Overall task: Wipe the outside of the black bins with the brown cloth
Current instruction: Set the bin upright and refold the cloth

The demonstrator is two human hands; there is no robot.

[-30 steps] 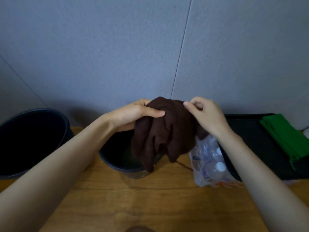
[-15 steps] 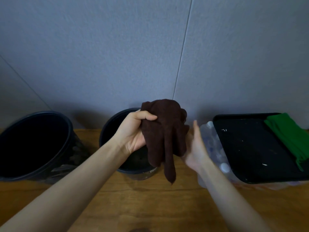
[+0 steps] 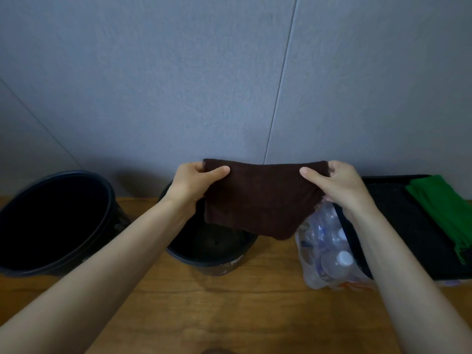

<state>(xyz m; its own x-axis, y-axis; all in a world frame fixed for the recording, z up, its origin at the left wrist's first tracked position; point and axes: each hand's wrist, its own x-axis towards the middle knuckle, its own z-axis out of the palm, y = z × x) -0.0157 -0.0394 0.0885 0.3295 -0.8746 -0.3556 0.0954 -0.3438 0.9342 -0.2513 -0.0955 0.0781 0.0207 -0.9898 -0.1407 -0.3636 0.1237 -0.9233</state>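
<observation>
The brown cloth (image 3: pixel 260 200) hangs spread flat in the air above the smaller black bin (image 3: pixel 212 259) at the middle of the wooden table. My left hand (image 3: pixel 191 185) pinches its upper left corner and my right hand (image 3: pixel 337 185) pinches its upper right corner, thumbs toward me. The cloth's lower edge droops over the bin's rim and hides part of its opening. A larger black bin (image 3: pixel 56 221) stands at the left, apart from both hands.
A plastic-wrapped pack of water bottles (image 3: pixel 329 254) lies right of the small bin. On top of it rests a black tray (image 3: pixel 408 226) carrying a folded green cloth (image 3: pixel 444 210). A grey wall runs behind the wooden table (image 3: pixel 229 315).
The cloth was bunched in my left hand half a second ago. My right hand has taken its other corner, and both hands have pulled it out flat.
</observation>
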